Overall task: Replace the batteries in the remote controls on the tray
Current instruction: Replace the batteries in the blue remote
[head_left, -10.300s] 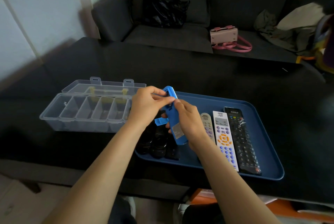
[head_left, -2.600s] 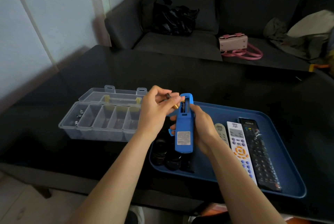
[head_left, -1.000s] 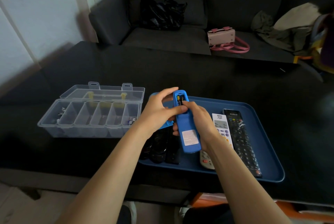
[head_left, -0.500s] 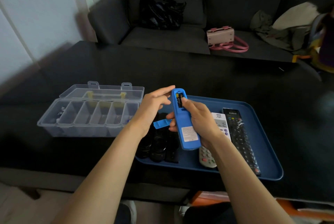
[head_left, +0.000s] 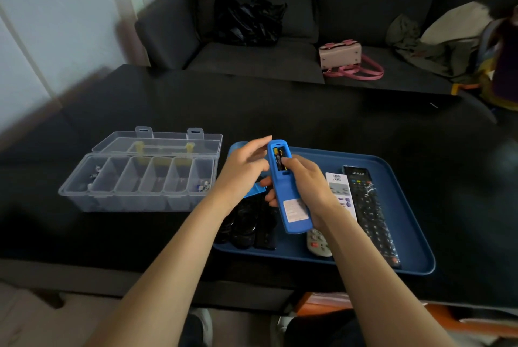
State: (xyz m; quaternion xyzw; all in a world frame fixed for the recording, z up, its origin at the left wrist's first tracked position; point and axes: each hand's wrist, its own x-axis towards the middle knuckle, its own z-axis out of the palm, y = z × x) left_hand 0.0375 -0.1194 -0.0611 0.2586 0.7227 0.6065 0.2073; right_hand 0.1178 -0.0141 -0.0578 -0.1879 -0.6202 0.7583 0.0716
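Since half a second ago the left hand (head_left: 244,170) has closed back in on the blue remote (head_left: 288,192), its fingers loosely curled against the remote's left edge, the loose blue battery cover (head_left: 253,192) showing just below it. Held above the tray (head_left: 414,265) and beside the clear organizer box (head_left: 140,178), the remote is clamped in the right hand (head_left: 308,187), thumb pressing the batteries (head_left: 279,160) in the open compartment. To do this step well, the person should probably seat both cells flat before sliding the cover on.

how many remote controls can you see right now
At least 5, possibly more. The blue remote is in the right hand; the black remote, white remote and grey remote lie on the tray. Dark remotes at its left overlap, so their number is unclear.
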